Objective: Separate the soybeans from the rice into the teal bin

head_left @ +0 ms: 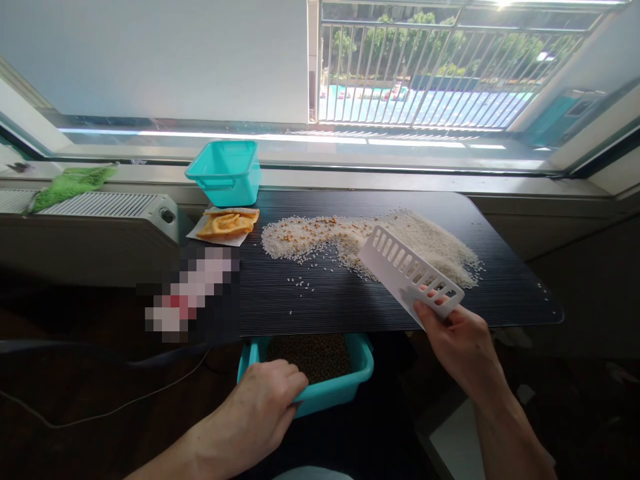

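Observation:
My right hand (457, 340) pinches the end of a white plastic strip with a row of slots (395, 273), held tilted over the table's front half. Beyond the strip lies a long heap of white rice-like grains (430, 243), with small orange-brown bits (305, 230) scattered through its left part. My left hand (273, 393) is closed over the near rim of a teal plastic bin (335, 393), just below the table's front edge. Many small brown pellets (313, 357) fill the inside of that bin. Part of its left side is hidden by the hand.
The dark table (510, 267) borders the window sill. Another teal bin (225, 173) stands at the back left, by an orange-patterned packet (230, 223) on white paper. A blurred pinkish item (200, 287) lies left, near a radiator (110, 207) with a green cloth (73, 187).

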The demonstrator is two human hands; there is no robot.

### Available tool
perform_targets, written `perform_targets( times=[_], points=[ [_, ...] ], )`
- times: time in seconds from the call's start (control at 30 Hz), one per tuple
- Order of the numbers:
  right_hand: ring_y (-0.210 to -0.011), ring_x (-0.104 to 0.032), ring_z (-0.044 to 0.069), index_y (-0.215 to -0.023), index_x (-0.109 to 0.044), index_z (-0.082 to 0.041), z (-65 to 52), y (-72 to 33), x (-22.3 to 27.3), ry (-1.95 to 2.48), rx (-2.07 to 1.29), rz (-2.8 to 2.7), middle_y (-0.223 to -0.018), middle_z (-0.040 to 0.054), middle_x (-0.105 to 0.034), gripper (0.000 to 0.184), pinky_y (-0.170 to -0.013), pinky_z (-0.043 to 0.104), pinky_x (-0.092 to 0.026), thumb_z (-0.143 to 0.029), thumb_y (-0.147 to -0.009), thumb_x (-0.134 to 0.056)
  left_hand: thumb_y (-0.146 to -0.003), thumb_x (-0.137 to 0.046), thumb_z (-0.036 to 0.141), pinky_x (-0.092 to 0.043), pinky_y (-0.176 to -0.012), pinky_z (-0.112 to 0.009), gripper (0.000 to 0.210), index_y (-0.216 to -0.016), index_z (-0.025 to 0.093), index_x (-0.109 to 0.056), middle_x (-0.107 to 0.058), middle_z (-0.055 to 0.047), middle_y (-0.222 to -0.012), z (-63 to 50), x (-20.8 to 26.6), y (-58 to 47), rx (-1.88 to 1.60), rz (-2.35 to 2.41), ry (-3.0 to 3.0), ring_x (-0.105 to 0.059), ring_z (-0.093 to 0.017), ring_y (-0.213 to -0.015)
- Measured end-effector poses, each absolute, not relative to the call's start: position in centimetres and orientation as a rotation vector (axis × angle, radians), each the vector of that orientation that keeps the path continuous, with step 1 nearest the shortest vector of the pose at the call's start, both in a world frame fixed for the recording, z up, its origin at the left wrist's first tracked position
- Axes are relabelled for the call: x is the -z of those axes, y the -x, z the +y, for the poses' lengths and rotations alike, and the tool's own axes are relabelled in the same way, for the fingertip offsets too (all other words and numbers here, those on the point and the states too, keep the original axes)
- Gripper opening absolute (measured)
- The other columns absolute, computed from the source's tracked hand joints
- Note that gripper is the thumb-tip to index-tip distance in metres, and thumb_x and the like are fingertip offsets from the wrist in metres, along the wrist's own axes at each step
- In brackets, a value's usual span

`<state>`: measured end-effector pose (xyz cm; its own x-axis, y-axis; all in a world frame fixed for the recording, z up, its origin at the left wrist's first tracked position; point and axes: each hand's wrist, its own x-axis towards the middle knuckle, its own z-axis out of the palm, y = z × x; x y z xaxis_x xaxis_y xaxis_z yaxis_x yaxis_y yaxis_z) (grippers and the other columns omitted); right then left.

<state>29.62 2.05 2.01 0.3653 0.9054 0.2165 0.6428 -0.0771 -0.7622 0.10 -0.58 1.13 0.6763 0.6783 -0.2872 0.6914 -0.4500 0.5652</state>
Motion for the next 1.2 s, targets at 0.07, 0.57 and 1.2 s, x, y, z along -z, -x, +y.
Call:
perform_targets(
  times=[0.07,0.57,1.2],
  points=[
    [-0.090,-0.073,0.031,-0.094,-0.078,-0.017,1.8,-29.6,-1.8,1.815,-0.421,-1.347,-0.093,0.0077,-0.078,0.031,-0.080,0.037,-0.058,-0.037,-0.075,-0.063,-0.081,-0.048,0.004,-0.037,-0.065,-0.028,0.016,-0.074,0.019,-0.052,-0.061,-0.001,-0.079,-0.6,-1.2,-0.1,0.024,1.049,-2.218,-0.056,-0.017,-0.074],
    [-0.080,-0.072,0.027,-0.090,-0.076,-0.015,5.6,-28.8,-2.2,1.747,-0.417,-1.436,-0.084,0.0082,-0.078,0.027,-0.071,0.033,-0.055,-0.032,-0.078,-0.059,-0.083,-0.050,0.005,-0.038,-0.067,-0.028,0.016,-0.076,0.019,-0.053,-0.062,-0.002,-0.081,-0.7,-1.5,-0.3,0.039,1.058,-2.215,-0.057,-0.018,-0.076],
    [-0.069,-0.070,0.023,-0.086,-0.078,-0.015,8.1,-28.9,-3.0,1.756,-0.461,-1.536,-0.073,0.0040,-0.075,0.027,-0.061,0.029,-0.053,-0.031,-0.076,-0.060,-0.084,-0.050,0.006,-0.039,-0.067,-0.028,0.015,-0.077,0.019,-0.054,-0.063,-0.002,-0.082,-0.5,-1.5,-0.2,0.046,1.066,-2.188,-0.058,-0.018,-0.076]
  ],
)
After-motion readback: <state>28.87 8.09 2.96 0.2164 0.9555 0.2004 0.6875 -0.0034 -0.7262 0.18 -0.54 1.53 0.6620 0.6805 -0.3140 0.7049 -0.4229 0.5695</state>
